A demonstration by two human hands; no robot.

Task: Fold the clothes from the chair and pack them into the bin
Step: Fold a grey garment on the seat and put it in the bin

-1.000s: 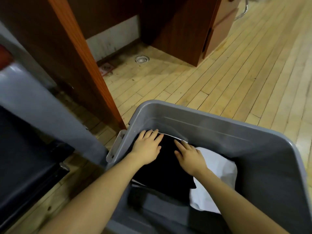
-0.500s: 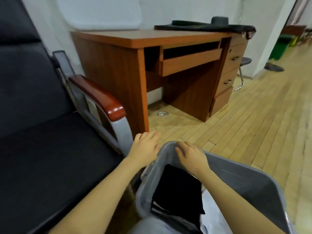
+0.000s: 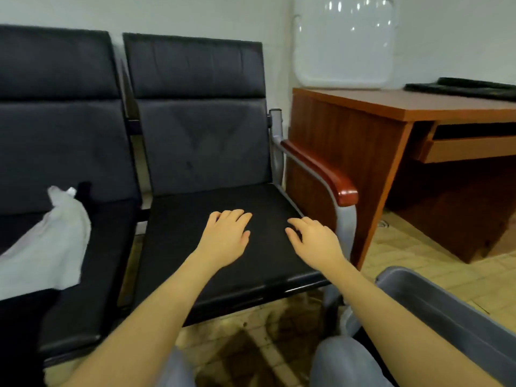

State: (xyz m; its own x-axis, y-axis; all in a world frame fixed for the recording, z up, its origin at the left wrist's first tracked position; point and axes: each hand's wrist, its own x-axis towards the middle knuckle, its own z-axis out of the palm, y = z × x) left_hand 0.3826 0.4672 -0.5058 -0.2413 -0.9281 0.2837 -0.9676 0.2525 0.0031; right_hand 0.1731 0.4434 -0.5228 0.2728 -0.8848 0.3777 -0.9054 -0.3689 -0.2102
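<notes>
- Between garments: left hand and right hand, fingers spread, holding nothing, over bare chair seat.
- Next: reaching lower left for white cloth, then folding for bin.

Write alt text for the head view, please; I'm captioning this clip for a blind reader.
Two bare hands, left and right, reach out open and empty over the black seat of a chair. A white garment lies on the next seat to the left; a grey bin stands at lower right beside a wooden desk.
</notes>
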